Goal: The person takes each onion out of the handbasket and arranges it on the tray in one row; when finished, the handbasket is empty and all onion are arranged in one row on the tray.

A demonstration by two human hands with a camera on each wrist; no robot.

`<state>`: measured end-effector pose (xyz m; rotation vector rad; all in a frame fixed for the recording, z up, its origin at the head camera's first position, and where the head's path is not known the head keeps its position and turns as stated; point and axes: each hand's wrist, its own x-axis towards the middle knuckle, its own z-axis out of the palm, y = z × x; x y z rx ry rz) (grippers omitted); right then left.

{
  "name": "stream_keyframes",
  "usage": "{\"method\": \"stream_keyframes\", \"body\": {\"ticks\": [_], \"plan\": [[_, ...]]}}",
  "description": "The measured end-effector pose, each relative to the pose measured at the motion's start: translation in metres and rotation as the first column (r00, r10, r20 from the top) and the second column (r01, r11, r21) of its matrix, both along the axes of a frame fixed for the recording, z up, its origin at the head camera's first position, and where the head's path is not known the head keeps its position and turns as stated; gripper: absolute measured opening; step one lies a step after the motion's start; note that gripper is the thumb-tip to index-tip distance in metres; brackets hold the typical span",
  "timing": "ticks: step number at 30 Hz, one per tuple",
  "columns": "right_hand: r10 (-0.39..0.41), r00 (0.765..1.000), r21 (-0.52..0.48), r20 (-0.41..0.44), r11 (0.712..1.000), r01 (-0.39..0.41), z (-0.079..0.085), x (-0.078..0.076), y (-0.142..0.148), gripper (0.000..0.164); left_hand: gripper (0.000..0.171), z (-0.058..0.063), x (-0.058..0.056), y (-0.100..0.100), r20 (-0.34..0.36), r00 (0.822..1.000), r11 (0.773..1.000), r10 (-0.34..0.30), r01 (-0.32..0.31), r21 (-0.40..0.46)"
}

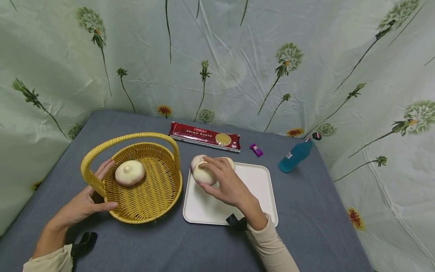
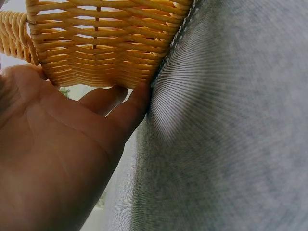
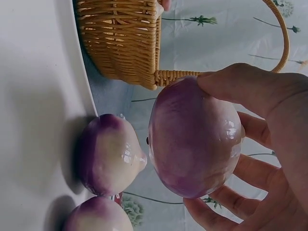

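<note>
- Rightmost turnip [image 1: 232, 163]: mostly hidden behind right hand [image 1: 225, 183], head view; cut off by bottom edge, right wrist view.
- Basket [image 1: 153, 189]: cut off by top edge, both wrist views.
- Left hand [image 1: 83, 202]: cut off by left edge, left wrist view.
- Bottle label [image 1: 289, 155], sweet wrapper [image 1: 256, 150]: print too small to read.

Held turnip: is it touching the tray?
Apart: the right wrist view shows the held turnip raised off the tray, with curtain visible between them.

A curtained-off nook: flowered drapes [image 1: 238, 45] hang around a grey-covered table [image 1: 312, 211].
</note>
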<state>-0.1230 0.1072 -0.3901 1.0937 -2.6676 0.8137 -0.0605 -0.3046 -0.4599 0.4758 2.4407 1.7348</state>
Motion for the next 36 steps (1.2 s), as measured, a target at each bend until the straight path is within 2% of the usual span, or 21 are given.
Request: {"method": "stream_keyframes", "body": {"ticks": [10,26,36], "plan": [[-0.016,1.000,0.009,-0.023,1.000,0.016,-0.004,0.002,0.006,0.045,0.112,-0.001,0.001,0.000,0.010,1.000,1.000,-0.018,0.018,0.008],[-0.038,0.998,0.016,-0.040,0.999,0.039,-0.005,-0.003,0.022,0.045,0.112,0.002,0.000,0.001,0.017,1.000,1.000,-0.009,0.009,0.010],[-0.067,0.998,0.009,-0.018,0.998,0.067,-0.010,-0.003,0.030,0.044,0.113,0.002,0.000,0.000,-0.005,1.000,1.000,-0.009,0.009,0.015]]}}
